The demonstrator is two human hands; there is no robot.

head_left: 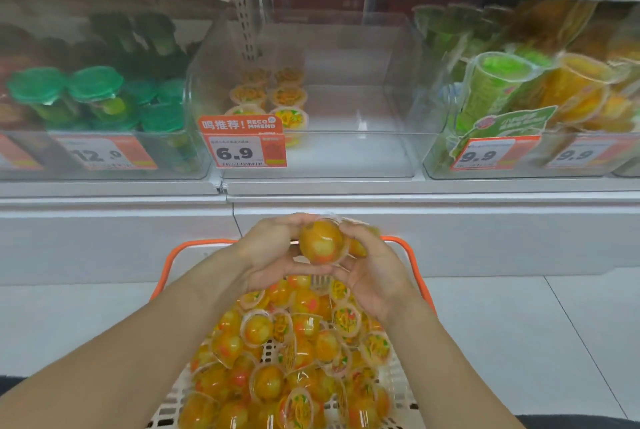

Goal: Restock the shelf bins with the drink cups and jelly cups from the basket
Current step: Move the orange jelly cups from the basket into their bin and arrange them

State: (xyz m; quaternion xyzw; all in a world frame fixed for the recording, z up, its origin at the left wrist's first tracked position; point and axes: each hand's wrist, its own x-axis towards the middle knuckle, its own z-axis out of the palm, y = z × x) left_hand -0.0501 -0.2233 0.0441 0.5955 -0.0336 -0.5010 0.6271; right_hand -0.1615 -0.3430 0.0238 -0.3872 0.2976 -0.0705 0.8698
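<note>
An orange jelly cup (pixel 320 244) is held above the basket, gripped between my left hand (pixel 273 253) and my right hand (pixel 375 271). A second jelly cup (pixel 360 245) shows behind the fingers of my right hand. Below them the white basket with an orange rim (pixel 408 252) is heaped with several jelly cups (pixel 294 359). Straight ahead, the clear middle shelf bin (pixel 363 151) holds several jelly cups (pixel 270 99) in its left part, behind a 6.9 price tag (pixel 244 148).
The left bin (pixel 104 151) holds green-lidded cups, tagged 12.9. The right bin (pixel 519 158) holds green and orange drink cups lying tilted, tagged 9.9. A white shelf ledge (pixel 346 186) runs in front of the bins, and another shelf is above.
</note>
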